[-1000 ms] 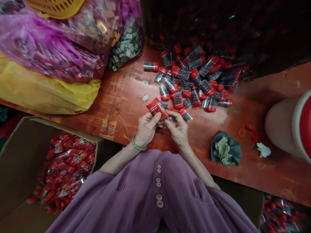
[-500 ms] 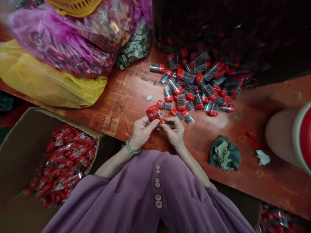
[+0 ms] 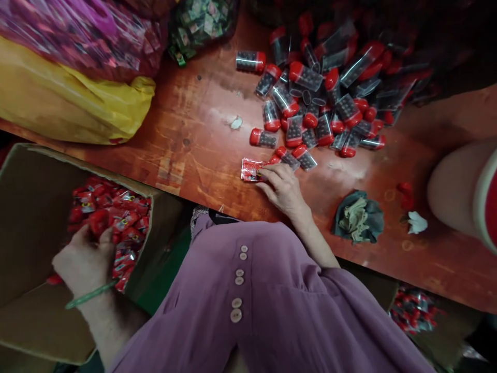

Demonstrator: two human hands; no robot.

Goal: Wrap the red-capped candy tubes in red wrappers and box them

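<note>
Red-capped vials just beyond right hand w/ wrapper.

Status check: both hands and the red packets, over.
Left hand in cardboard box of red packets. Right hand touching flat red sleeve. Capsule pile beyond.

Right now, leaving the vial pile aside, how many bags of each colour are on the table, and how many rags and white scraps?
Pink bag: 1
Yellow bag: 1
Clear bag of green packets: 1
Rag: 1
White scraps: 2
Total: 6
</note>
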